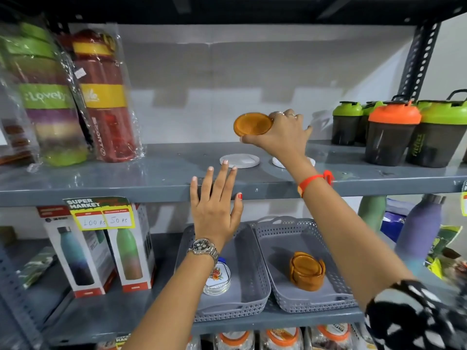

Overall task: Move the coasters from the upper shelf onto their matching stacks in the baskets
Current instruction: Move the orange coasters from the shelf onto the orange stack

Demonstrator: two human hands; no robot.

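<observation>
My right hand (280,133) is raised above the upper shelf (126,178) and grips a round orange coaster (252,123), tilted on edge. Two white coasters lie flat on that shelf: one (240,160) in front of my left fingertips, the other (278,161) partly hidden behind my right wrist. My left hand (214,205) is spread, fingers apart, at the shelf's front edge and holds nothing. Below, the right grey basket (336,299) holds an orange coaster stack (307,270). The left grey basket (255,294) holds a white floral coaster stack (218,279).
Wrapped tall bottles (101,97) stand at the upper shelf's left, and shaker bottles (394,130) with green and orange lids at its right. Boxed bottles (131,251) and a price tag (101,213) sit left of the baskets; loose bottles (419,223) stand to the right.
</observation>
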